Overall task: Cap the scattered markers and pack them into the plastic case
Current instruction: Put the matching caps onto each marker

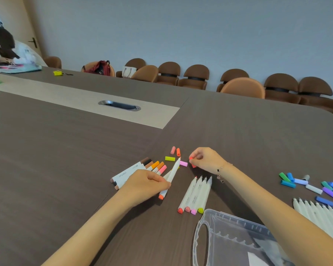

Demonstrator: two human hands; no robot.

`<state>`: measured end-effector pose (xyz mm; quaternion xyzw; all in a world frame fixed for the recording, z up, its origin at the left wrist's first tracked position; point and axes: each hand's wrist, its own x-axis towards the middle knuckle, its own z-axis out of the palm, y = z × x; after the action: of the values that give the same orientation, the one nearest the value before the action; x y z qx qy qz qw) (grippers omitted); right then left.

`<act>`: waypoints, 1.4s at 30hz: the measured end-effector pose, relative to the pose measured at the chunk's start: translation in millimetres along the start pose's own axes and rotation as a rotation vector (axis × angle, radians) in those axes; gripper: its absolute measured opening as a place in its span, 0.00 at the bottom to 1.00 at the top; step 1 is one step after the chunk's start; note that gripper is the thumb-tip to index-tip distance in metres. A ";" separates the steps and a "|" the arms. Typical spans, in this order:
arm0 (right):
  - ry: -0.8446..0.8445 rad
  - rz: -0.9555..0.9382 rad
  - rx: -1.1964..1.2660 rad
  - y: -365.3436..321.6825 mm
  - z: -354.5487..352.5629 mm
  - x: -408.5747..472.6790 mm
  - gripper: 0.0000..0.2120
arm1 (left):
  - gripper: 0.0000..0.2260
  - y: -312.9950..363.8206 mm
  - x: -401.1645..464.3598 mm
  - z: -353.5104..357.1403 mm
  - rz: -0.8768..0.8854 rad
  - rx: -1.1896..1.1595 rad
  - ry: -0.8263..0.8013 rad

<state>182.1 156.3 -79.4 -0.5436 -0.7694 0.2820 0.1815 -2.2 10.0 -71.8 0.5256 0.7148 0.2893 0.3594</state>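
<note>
Left hand [146,184] fingers pinch the uncapped marker [170,177] mid-barrel at centre frame, right hand [204,159] fingers grip a red-orange cap [192,163] just beside its tip; light, stiff, slick plastic, so hold the barrel near the nib.

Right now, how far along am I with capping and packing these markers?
Early on. A capped bundle lies by your left hand, which holds an uncapped marker; your right hand pinches its red-orange cap. Four markers and the white row need caps; the plastic case looks unpacked.
</note>
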 end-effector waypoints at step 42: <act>0.055 0.033 0.620 -35.9 6.8 -24.2 0.11 | 0.06 4.6 -10.6 1.9 0.030 -0.262 0.078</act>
<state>160.1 122.9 -61.3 -0.4822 -0.6327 0.4913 0.3546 3.9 1.2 -67.1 0.4731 0.6763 0.4056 0.3928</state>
